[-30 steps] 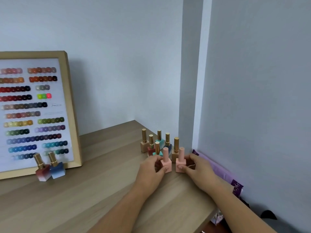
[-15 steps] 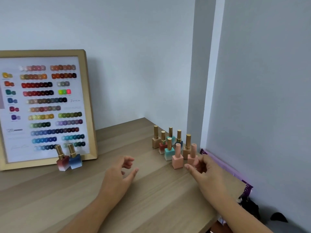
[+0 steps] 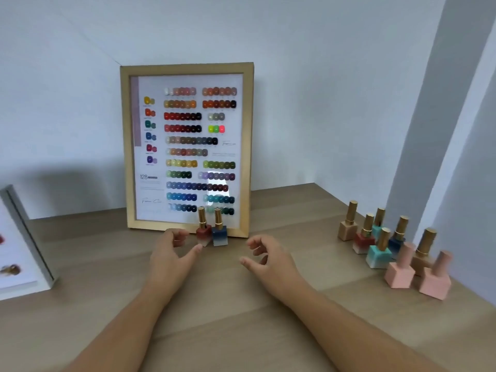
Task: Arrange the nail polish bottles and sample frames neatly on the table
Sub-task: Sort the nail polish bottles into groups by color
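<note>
Bottles, head view, the only one. Red bottle (image 3: 204, 233) and blue bottle (image 3: 220, 234) stood upright side by side at the far middle of the table (image 3: 241, 318), right against the bottom rail of the wood frame (image 3: 124, 146), which leaned on the far wall. The bottle group (image 3: 378, 255) stood in rough rows at the right, pink bottles (image 3: 400, 275) nearest.

Left hand (image 3: 171, 253) held nothing, fingers loosely curled, thumb tip just beside the red bottle's base; could not tell if it touched. Right hand (image 3: 268, 256) was empty too, fingers loosely curled, near and right of the blue bottle, apart from it.

Step probably was taking one bottle per hand to join the group. To do it well: pinch the square bases low, not the tall gold caps, and lift straight up before pulling toward the near side. The wood frame only leaned, so a bump could shift it.

Room: bare table lay between the hands and the group, with a broad bare strip on the near side. The group sat close to the right edge and right wall, so there was little slack there. Setting the new bottles on its left side looked safer. White frame (image 3: 24, 237) sat at the far left, cut off by the picture edge.
</note>
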A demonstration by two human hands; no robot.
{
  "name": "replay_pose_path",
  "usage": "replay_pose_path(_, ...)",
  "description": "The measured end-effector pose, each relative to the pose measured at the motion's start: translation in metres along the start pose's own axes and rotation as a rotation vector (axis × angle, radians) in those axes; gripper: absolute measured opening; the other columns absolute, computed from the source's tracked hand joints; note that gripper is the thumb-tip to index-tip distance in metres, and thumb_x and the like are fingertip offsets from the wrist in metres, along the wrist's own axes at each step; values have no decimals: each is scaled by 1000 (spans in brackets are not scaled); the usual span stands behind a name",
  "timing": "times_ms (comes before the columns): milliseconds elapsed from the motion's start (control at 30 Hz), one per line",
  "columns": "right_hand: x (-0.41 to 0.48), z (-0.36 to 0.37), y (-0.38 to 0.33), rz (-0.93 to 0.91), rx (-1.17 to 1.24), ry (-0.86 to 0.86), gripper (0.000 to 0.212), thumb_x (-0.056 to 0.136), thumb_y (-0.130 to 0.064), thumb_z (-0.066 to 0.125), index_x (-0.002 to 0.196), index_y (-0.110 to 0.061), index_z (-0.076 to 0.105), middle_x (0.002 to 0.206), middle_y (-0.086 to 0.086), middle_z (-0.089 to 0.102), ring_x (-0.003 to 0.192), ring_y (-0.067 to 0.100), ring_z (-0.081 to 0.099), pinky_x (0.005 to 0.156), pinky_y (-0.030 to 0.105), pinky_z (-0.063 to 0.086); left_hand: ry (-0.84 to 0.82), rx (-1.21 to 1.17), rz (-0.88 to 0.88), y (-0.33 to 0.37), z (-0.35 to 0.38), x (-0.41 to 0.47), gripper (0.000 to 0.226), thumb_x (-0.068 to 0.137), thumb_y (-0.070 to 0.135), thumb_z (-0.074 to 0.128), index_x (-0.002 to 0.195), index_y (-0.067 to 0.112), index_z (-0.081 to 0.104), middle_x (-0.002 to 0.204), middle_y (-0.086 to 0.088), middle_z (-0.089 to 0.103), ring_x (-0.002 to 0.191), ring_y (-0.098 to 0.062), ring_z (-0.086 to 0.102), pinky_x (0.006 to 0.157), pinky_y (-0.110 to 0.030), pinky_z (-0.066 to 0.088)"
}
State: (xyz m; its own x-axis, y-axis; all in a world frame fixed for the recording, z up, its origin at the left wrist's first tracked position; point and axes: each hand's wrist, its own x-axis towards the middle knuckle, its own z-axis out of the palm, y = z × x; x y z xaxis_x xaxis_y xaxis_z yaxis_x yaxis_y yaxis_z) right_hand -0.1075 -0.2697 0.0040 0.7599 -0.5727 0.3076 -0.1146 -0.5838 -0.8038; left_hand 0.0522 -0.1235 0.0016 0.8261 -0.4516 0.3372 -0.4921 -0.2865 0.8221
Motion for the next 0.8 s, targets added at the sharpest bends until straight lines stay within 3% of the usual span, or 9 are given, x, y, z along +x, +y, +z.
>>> replay_pose_path(233, 51, 41, -4, -20, 11, 71, 39, 78, -29, 71, 114, -25, 56, 109, -9, 58, 93, 0, 54, 81, 12, 44, -120, 15, 32, -12, 13, 30, 47, 74, 30, 74, 114, 27, 49, 108, 12, 56, 103, -3, 51, 86, -20, 40)
replay_pose_path(367, 64, 48, -1, -37, 12, 91, 40, 76, -27, 73, 114, -25, 58, 107, -9, 61, 94, 3, 58, 80, 13, 44, -141, 39, 66, -11, 19, 41, 38, 75, 30, 74, 104, 34, 48, 93, 21, 56, 91, 3, 55, 72, -10, 38)
replay_pose_path(567, 77, 60, 3, -49, -50, 72, 35, 75, -22, 74, 109, -23, 64, 85, -16, 58, 71, -7, 53, 61, 1, 39, -135, 71, 65, -13, 24, 46, 25, 78, 27, 71, 98, 29, 56, 85, 17, 60, 80, 4, 56, 64, -8, 39)
replay_pose_path(800, 66, 50, -2, -39, -43, 51, 26, 81, -23, 69, 106, -26, 61, 90, -18, 56, 80, -8, 52, 67, 2, 36, -137, 72, 84, -3, 19, 37, 18, 79, 23, 70, 91, 30, 57, 80, 18, 59, 76, 5, 55, 60, -4, 41)
